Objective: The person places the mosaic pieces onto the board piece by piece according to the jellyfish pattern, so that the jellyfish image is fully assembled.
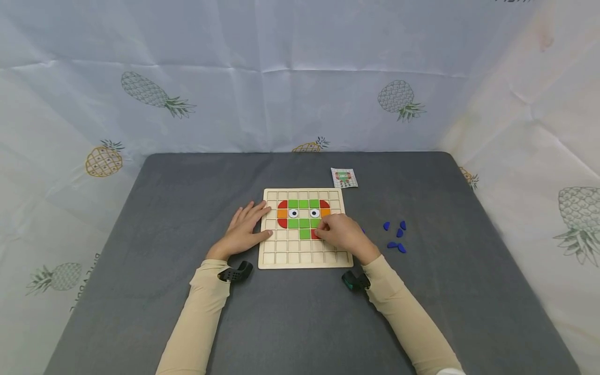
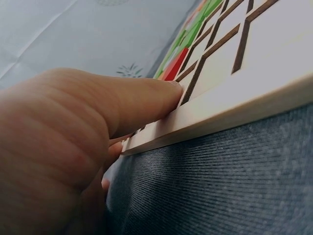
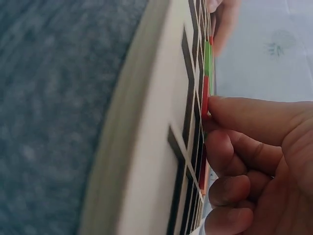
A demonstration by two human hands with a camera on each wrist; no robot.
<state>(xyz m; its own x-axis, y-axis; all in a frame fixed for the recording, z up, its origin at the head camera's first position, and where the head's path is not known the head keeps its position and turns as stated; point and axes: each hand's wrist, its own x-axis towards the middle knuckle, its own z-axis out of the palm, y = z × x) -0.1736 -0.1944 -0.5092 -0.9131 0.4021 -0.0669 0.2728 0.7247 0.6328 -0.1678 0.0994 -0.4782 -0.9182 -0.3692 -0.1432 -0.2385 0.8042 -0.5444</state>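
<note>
A square wooden grid board (image 1: 281, 258) lies on the table, with green, red and orange tiles and two eye discs (image 1: 293, 213) set in a face-like pattern. My left hand (image 1: 241, 233) rests at the board's left edge, fingers extended; its thumb (image 2: 151, 95) presses on the rim in the left wrist view. At the pattern's lower right, my right hand (image 1: 346, 235) pinches a red tile (image 3: 205, 95) between thumb and index finger, right at the board's surface. The other right fingers are curled in. This hand hides part of the board's right side.
Several blue pieces (image 1: 400, 233) lie loose right of the board, one partly behind my right hand. Beyond the board's top right corner is a small picture card (image 1: 344, 178) of a similar pattern. A grey cloth covers the table (image 1: 290, 328); a pineapple-print curtain (image 1: 262, 114) hangs behind.
</note>
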